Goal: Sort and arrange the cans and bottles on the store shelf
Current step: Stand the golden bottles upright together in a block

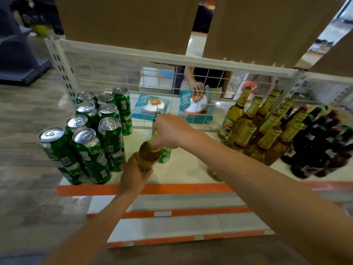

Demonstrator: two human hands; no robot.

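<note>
An amber bottle (148,154) is tilted over the middle of the white shelf (187,165). My left hand (133,175) grips its lower body from below. My right hand (170,131) is curled round its neck and top. Just behind the bottle a single green can (164,155) stands on the shelf, partly hidden by my right hand. Several green cans (89,134) are stacked two high on the shelf's left. A group of gold-foiled amber bottles (261,127) stands on the right, with dark bottles (322,142) beyond them.
A white wire grid (118,73) backs the shelf. Behind it lie blue packages (150,108) and another person's hand (197,87) on one. Orange price strips (172,188) edge the shelf fronts. A round wet mark (214,174) sits on the shelf near my right forearm.
</note>
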